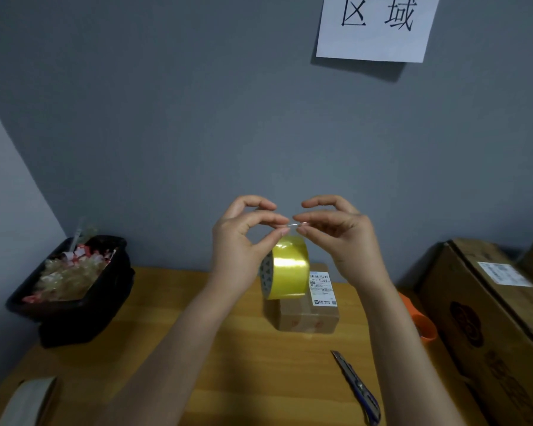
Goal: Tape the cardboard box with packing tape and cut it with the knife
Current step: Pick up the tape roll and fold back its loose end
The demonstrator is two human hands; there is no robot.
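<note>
Raised at picture centre, the left hand (243,241) and right hand (336,232) each have their grip pinching the tape end above the yellow tape roll (286,267). The cardboard box (308,312) sits on the bench (243,364) just below the roll, toward 5 o'clock of centre. The knife (356,385) lies at 5 o'clock of the box, apart from it.

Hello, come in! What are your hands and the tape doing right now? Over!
Left hand and right hand pinching clear tape end above yellow tape roll. Small cardboard box untaped. Blue utility knife untouched. Nothing blocking.
</note>
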